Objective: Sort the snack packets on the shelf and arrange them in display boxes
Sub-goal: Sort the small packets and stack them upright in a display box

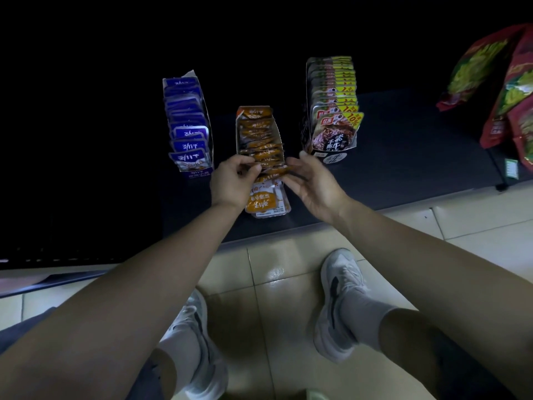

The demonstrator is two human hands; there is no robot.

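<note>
An orange display box (257,131) stands in the middle of the dark shelf (403,157), filled with a row of orange snack packets. My left hand (232,180) and my right hand (310,180) pinch the two ends of an orange packet (275,169) at the box's front. A few loose orange packets (266,200) lie flat on the shelf just below my hands. A blue display box (189,125) with blue packets stands to the left. A box of brown and yellow packets (333,108) stands to the right.
Large red and green snack bags (499,85) hang or lean at the far right. The shelf's front edge runs just above a tiled floor (277,269), where my two white shoes rest. The shelf's back and left side are dark.
</note>
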